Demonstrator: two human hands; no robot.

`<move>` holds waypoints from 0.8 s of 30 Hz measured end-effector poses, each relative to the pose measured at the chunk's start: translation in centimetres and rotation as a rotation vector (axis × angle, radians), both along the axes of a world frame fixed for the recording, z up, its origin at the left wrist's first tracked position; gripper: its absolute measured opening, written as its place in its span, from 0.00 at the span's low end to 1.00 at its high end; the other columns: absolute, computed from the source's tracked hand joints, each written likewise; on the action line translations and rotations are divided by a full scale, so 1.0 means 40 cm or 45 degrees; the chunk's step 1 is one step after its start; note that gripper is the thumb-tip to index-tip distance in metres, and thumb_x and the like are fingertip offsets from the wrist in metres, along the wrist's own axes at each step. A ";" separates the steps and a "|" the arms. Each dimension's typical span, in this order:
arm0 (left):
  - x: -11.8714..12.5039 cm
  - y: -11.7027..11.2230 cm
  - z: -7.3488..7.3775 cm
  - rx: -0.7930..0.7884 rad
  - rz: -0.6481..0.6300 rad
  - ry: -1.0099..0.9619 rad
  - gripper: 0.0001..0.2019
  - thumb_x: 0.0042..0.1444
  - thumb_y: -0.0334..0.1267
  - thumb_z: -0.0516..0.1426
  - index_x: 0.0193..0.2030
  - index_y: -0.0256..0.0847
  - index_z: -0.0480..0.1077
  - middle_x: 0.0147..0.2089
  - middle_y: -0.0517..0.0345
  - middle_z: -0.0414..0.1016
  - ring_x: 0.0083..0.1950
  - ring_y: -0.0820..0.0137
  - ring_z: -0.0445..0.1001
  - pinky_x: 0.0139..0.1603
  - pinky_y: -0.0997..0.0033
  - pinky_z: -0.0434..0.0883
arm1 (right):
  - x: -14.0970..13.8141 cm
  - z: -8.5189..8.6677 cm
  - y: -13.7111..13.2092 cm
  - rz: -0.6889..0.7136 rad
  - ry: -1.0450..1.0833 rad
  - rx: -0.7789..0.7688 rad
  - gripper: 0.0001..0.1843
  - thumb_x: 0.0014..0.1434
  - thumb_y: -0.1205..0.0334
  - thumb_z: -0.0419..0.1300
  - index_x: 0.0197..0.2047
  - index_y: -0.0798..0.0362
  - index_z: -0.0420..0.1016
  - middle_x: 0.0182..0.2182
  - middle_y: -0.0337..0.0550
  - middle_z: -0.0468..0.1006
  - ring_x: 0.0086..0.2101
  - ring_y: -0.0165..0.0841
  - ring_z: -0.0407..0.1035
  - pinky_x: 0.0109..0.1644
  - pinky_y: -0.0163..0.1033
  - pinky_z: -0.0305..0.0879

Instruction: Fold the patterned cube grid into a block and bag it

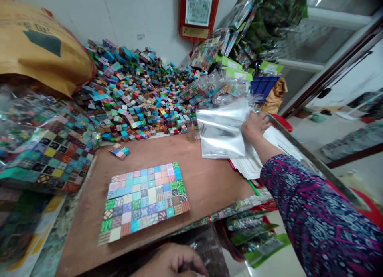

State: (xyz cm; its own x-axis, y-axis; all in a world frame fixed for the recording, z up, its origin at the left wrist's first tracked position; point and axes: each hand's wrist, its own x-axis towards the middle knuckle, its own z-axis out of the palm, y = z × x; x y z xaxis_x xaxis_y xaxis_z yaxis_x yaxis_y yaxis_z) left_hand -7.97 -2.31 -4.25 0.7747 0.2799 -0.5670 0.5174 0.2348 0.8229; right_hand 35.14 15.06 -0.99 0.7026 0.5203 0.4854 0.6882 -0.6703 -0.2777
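My right hand (255,124) reaches to the right side of the board, at the edge of shiny clear plastic bags (223,129). Its fingers look spread and bent; whether they touch a bag's edge is hard to see. At the bottom edge my left hand (176,261) has its fingers curled, partly cut off by the frame. Glossy clear film (209,245) lies beside it; whether the hand grips it is unclear. Between the hands, on the brown board (215,185), a flat rectangle of small patterned cubes (146,201) lies tilted slightly.
A large heap of loose cubes (140,93) fills the back against the wall. White cards (247,165) lie under the bags. Left stands a clear bag of cubes (56,149) below a yellow sack (44,50). A small cube block (119,151) sits on the board; green-topped packs (257,237) hang below.
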 end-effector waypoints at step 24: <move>0.019 -0.010 0.079 0.072 0.060 0.036 0.11 0.52 0.44 0.59 0.37 0.41 0.78 0.32 0.62 0.73 0.34 0.72 0.65 0.37 0.71 0.61 | -0.034 0.000 -0.080 0.226 0.114 -0.193 0.25 0.71 0.54 0.44 0.63 0.55 0.67 0.66 0.65 0.61 0.65 0.55 0.53 0.63 0.68 0.46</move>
